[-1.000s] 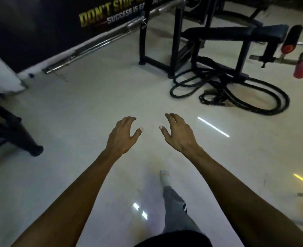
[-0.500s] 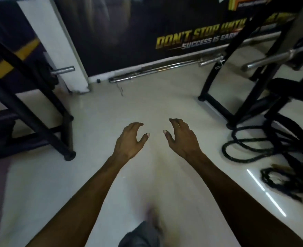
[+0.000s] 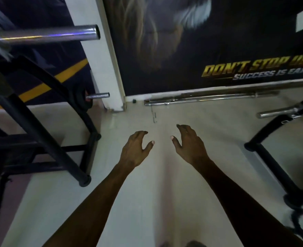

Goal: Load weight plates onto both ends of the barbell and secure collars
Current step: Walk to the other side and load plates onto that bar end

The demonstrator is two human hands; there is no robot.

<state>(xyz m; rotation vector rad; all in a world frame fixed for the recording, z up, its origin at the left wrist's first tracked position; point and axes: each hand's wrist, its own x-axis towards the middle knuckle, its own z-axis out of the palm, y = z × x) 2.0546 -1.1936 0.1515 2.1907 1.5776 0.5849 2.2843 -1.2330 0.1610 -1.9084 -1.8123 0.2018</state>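
Both hands empty rn. My left hand (image 3: pixel 135 152) and right hand (image 3: pixel 190 147) hang out in front over the bare floor (image 3: pixel 147 202), fingers (image 3: pixel 143 133) loosely curled, thumbs out, grasping nothing.

Landmark = the white pillar (image 3: pixel 101 56). Just left of it and up high, a chrome barbell sleeve (image 3: pixel 47 34) pokes toward the pillar, sitting on the black rack (image 3: pixel 45 111); sleeve looks bare, no plate, no collar that I can see. Lower down, right by the pillar's base, a short chrome peg (image 3: pixel 98 95) w/ what looks like dark plates (image 3: pixel 82 99) stacked behind it, too dim to be sure. Right of the pillar, spare bars (image 3: pixel 209 99) lie on the floor along the wall under the poster (image 3: pixel 218 41).

Step, as I judge it: the approach, nothing loaded yet on this end. Next move prob calls for stepping left toward the peg, getting both hands round a plate's rim, then lining its hole up w/ the sleeve end. Collars: can't spot any from here.
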